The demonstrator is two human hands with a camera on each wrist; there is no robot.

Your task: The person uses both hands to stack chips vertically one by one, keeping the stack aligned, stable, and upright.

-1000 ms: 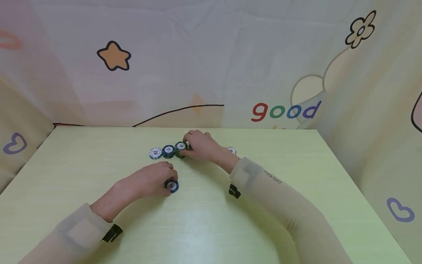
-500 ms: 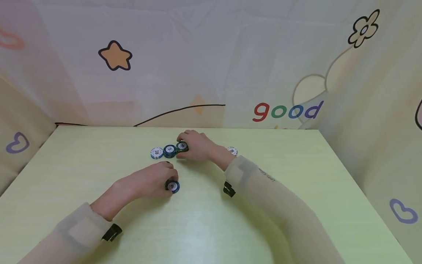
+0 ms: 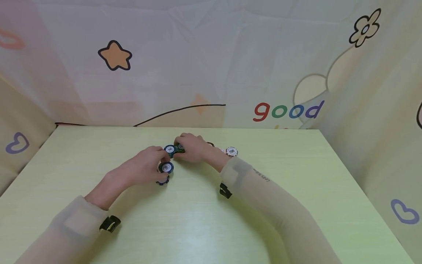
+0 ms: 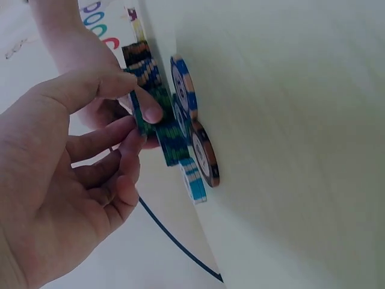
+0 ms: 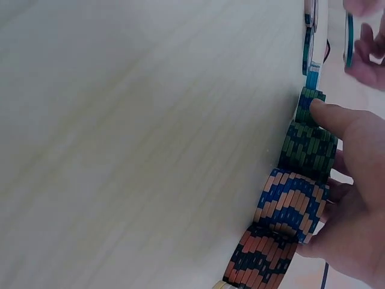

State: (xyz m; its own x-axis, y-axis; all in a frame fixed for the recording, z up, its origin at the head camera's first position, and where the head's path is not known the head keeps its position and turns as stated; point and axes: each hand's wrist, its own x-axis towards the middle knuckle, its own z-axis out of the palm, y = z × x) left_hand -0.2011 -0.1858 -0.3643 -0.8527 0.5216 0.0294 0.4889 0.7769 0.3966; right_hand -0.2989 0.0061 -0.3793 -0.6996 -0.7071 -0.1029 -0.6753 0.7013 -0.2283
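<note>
My left hand (image 3: 141, 168) pinches a dark poker chip (image 3: 166, 167) between thumb and fingers, just in front of the row of chip stacks. In the right wrist view this chip (image 5: 349, 39) shows a green edge. My right hand (image 3: 192, 146) grips the row of stacks, its thumb (image 5: 334, 117) against a short blue-and-green stack (image 5: 308, 108) and its fingers behind. Beside that stands a taller dark green stack (image 5: 308, 147). Loose chips lie flat near the row, among them a blue-and-tan chip (image 4: 184, 87) and a brown-edged chip (image 4: 205, 153).
The row goes on with a blue-and-tan stack (image 5: 292, 201) and a black-and-orange stack (image 5: 258, 259). A white-and-blue stack (image 4: 192, 180) ends it on the left. White chips (image 3: 232, 151) sit at the right end. A printed curtain (image 3: 165, 73) hangs behind the table (image 3: 204, 220).
My left hand has moved forward and slightly left with a chip, and a second chip shows below it. My right hand has slid a little left along the row, uncovering more of the right end.
</note>
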